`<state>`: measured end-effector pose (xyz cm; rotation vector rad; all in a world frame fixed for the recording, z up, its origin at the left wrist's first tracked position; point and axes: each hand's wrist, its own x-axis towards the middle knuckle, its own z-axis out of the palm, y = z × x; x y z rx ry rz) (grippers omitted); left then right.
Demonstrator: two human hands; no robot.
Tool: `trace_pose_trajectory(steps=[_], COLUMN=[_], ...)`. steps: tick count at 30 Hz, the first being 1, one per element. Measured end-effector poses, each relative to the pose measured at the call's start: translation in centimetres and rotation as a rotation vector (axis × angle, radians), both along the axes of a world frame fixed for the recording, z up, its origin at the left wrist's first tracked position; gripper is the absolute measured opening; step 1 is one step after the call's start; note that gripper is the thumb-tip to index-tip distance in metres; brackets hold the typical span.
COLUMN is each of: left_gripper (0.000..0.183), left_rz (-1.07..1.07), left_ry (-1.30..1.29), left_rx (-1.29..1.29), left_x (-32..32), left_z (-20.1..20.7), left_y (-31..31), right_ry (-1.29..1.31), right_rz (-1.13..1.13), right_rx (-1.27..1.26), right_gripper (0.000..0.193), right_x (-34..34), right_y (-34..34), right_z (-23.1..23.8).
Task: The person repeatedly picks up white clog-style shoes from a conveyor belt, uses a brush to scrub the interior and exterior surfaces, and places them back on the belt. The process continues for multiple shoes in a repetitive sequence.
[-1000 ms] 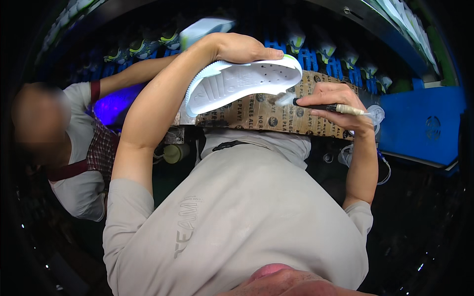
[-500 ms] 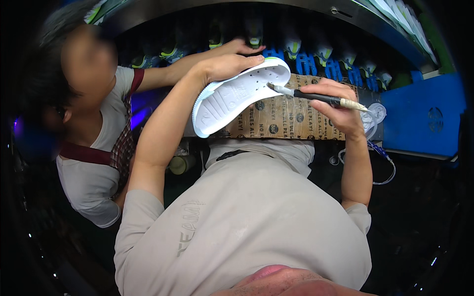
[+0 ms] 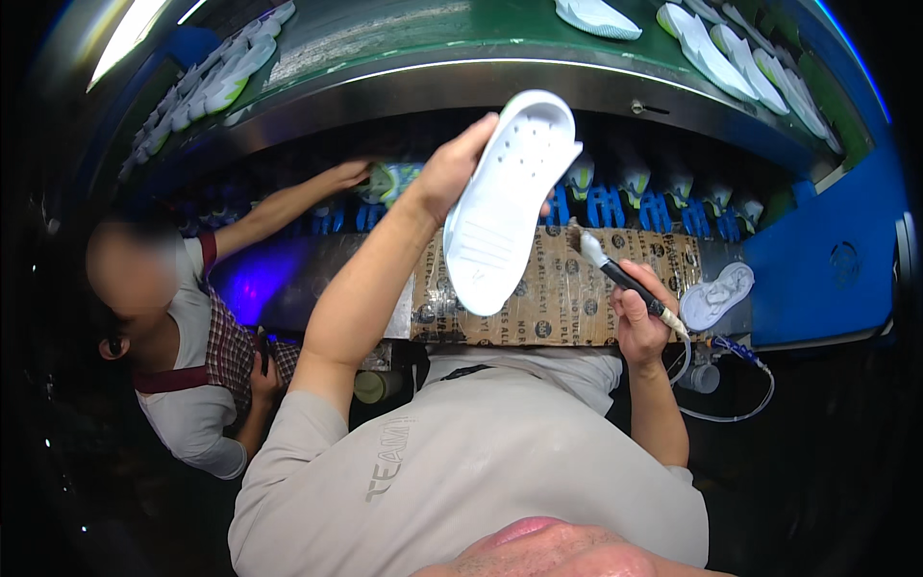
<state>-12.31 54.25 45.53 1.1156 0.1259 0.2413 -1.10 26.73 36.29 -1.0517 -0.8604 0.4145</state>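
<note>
My left hand [image 3: 450, 175] grips a white shoe sole [image 3: 500, 216] by its left edge, holding it up over the bench with its inner face, dotted with small holes at the far end, toward me. Fingertips show past the sole's right edge. In my right hand [image 3: 642, 313] is a black-handled brush [image 3: 623, 277], its bristles pointing up and left, apart from the sole. A pale hose [image 3: 685, 361] runs from the brush's rear end. Below the sole lies brown printed cardboard [image 3: 567, 322] on the bench.
A white sole-shaped piece [image 3: 707, 300] lies at the bench's right end, beside a blue panel [image 3: 808, 260]. Shoes on blue holders [image 3: 606, 204] line the back. Above, a green shelf [image 3: 433, 48] bears several soles. At left, a co-worker's hand [image 3: 351, 175] touches a shoe.
The sole has turned more upright and moved away from the brush, which has dropped lower with my right hand. The view now takes in the green shelf. The co-worker's arm has shifted left.
</note>
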Motion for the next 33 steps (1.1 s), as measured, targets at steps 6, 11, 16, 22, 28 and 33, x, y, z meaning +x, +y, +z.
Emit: trace_pose_trajectory(steps=[6,11,16,22,28,33], left_gripper=[0.057,0.050,0.077,0.079,0.055,0.046], left_rz=[0.454,1.245,1.508,1.382,1.551,0.955], left_ry=[-0.236,0.487,1.449,1.167,0.377,-0.468], left_rx=[0.240,1.410,1.648,1.467,1.255,-0.089], left_x=[8.2,3.6,-10.4,-21.0,-23.8,-21.6], left_z=[8.5,8.1,8.0,9.0,6.6,1.2], left_y=[19.4,22.2,30.8,32.9,23.6,13.7], right_ry=[0.078,0.324,0.168,0.081,0.019,0.395], right_rz=[0.021,0.011,0.031,0.109,0.034,0.022], right_rx=[-0.108,-0.164,-0.295,-0.348,-0.351,-0.157], right_gripper=[0.037,0.034,0.033,0.033,0.029,0.029], right_x=[-0.8,-2.3,-2.4,-2.6,-2.3,-0.9], right_y=[0.8,-0.2,-0.8,0.5,1.6,1.7], right_z=[-3.2,-6.6,-7.7,-7.4,-5.1,-5.4])
